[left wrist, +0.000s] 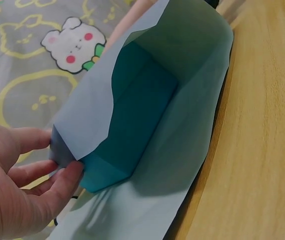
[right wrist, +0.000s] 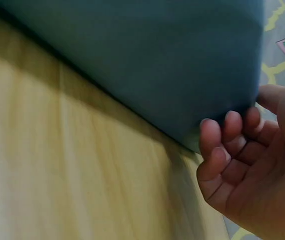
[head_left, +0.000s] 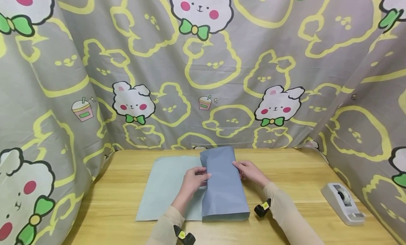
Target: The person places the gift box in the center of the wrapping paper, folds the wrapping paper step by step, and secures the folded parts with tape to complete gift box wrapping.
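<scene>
A large sheet of wrapping paper [head_left: 171, 183], pale green on one face and blue on the other, lies on the table. Its right part is folded over with the blue face up. Under this fold, in the left wrist view, sits a teal box [left wrist: 147, 100], which the paper hides from the head camera. My left hand [head_left: 193, 180] pinches the free edge of the blue flap [left wrist: 90, 110] between thumb and fingers. On the far right side my right hand [head_left: 252, 172] holds the folded paper, thumb at the top edge and curled fingers [right wrist: 232, 127] against the side.
At the right of the wooden table [head_left: 295, 181] stands a white tape dispenser [head_left: 344, 204] with a roll in it. A patterned grey curtain [head_left: 219, 97] hangs along the back and both sides. Black wrist cameras [head_left: 262, 208] sit on both sleeves.
</scene>
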`<control>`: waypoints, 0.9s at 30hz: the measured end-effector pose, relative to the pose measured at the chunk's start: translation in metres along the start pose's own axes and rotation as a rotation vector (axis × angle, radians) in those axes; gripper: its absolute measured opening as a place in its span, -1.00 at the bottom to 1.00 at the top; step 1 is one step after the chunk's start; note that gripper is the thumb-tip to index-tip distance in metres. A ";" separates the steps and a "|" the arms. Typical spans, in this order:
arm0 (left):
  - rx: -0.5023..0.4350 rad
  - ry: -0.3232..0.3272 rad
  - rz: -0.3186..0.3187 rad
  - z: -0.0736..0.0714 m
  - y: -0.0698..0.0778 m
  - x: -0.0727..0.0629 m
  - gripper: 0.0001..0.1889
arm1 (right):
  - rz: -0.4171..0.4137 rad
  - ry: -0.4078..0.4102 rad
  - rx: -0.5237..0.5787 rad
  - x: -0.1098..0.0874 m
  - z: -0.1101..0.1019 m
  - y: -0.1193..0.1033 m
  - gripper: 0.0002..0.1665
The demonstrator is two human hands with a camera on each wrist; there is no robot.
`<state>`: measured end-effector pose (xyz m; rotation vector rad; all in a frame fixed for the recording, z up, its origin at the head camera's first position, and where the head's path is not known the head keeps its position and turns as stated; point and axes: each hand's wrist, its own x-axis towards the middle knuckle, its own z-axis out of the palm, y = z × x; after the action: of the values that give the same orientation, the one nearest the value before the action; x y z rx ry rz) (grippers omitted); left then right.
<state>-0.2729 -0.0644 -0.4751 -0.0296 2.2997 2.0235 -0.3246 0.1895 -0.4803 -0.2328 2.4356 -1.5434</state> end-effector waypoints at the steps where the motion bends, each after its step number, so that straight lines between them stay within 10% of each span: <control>1: 0.001 0.003 -0.002 0.000 0.000 0.000 -0.54 | -0.001 0.006 0.002 0.003 0.000 0.000 -0.44; 27: 0.003 -0.006 -0.007 -0.001 0.001 0.001 -0.54 | -0.024 0.081 0.071 0.039 0.000 0.000 -0.53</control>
<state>-0.2741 -0.0650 -0.4743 -0.0313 2.2966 2.0140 -0.3619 0.1790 -0.4850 -0.1903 2.4408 -1.6773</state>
